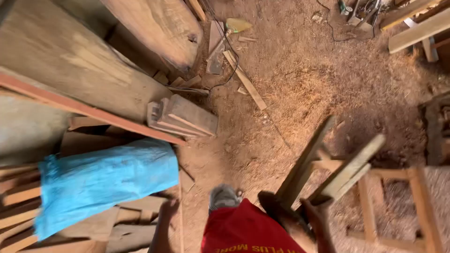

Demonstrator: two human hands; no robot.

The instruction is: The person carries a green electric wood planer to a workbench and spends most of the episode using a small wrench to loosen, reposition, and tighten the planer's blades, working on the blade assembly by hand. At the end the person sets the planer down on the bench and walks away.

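Note:
My right hand (pixel 300 218) grips two pale wooden battens (pixel 344 175) near their lower ends; they slant up to the right over a sawdust floor. A small wooden frame (pixel 412 173) with upright legs stands just behind and right of the battens. My left hand (pixel 166 213) hangs at the bottom centre-left, fingers loosely together and holding nothing, close to a heap of offcuts. My red shirt (pixel 246 232) and one shoe (pixel 224 196) show at the bottom edge.
A blue sheet (pixel 101 180) covers stacked planks at the left. Wide boards (pixel 70 61) and a reddish batten (pixel 89 110) lean above it. Short stacked boards (pixel 185 116), loose strips (pixel 243 79), a black cable (pixel 225 79) and tools (pixel 361 9) lie on the floor.

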